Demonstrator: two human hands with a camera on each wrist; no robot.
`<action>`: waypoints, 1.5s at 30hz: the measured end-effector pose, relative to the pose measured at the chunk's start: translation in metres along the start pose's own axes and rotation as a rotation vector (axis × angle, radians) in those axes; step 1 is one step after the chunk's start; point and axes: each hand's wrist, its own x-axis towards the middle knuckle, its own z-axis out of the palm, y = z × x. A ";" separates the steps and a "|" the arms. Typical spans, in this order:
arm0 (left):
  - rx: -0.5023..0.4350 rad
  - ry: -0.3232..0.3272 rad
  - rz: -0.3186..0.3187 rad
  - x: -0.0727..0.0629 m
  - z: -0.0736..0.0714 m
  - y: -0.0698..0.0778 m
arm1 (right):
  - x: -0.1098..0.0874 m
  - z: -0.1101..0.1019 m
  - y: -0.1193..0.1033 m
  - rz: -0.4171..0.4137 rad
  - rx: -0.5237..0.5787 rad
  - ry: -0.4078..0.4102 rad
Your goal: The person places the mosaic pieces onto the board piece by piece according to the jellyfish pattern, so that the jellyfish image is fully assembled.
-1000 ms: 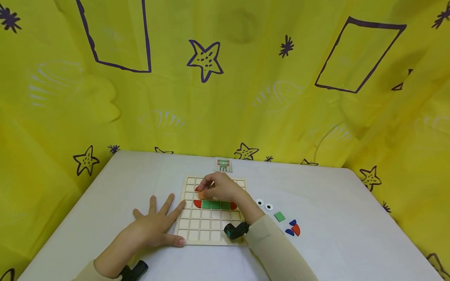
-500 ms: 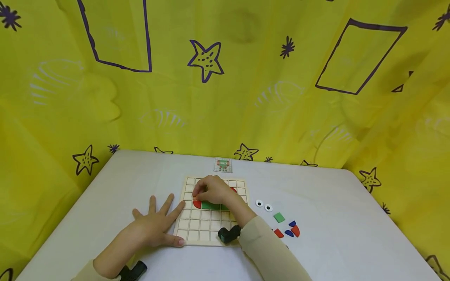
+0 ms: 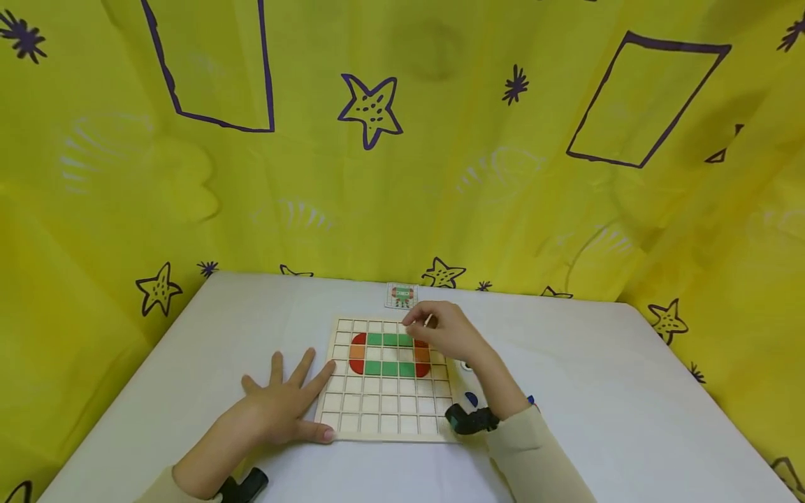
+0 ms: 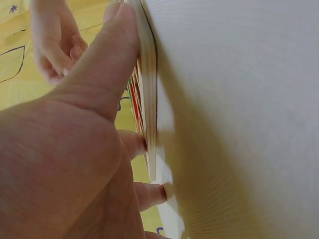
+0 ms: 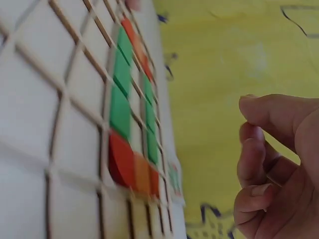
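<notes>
A wooden grid board point(image 3: 388, 423) lies on the white table, holding red quarter-round tiles point(image 3: 357, 367), green square tiles point(image 3: 390, 369) and orange square tiles point(image 3: 357, 352) in a ring. My left hand point(image 3: 279, 409) is spread at the board's left edge, its thumb point(image 4: 112, 55) against the wooden side in the left wrist view. Over the board's upper right hovers my right hand point(image 3: 449, 332). Seen from the right wrist, its fingers point(image 5: 251, 154) are loosely bent, thumb near the index finger, with nothing visible between them.
A small picture card point(image 3: 401, 295) lies behind the board. Right of the board, a white eye disc point(image 3: 466, 365) and a blue half-round piece point(image 3: 471, 399) show beside my right forearm, which hides other loose pieces. A yellow curtain point(image 3: 428, 175) hangs behind the table.
My right hand has left the orange tile in the ring's left side and moved right and up, off the board's left part. The left hand stays in place.
</notes>
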 end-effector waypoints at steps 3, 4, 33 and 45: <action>0.013 0.007 -0.002 0.000 -0.001 0.000 | -0.011 -0.022 0.016 0.072 -0.008 0.021; 0.019 0.011 -0.002 0.000 -0.002 -0.001 | -0.013 -0.028 0.021 0.095 -0.015 0.014; 0.014 -0.006 0.005 -0.001 -0.003 0.004 | -0.033 -0.041 0.054 0.331 -0.157 -0.175; 0.021 0.002 0.010 -0.001 -0.003 0.004 | -0.025 -0.032 0.042 0.177 -0.031 -0.086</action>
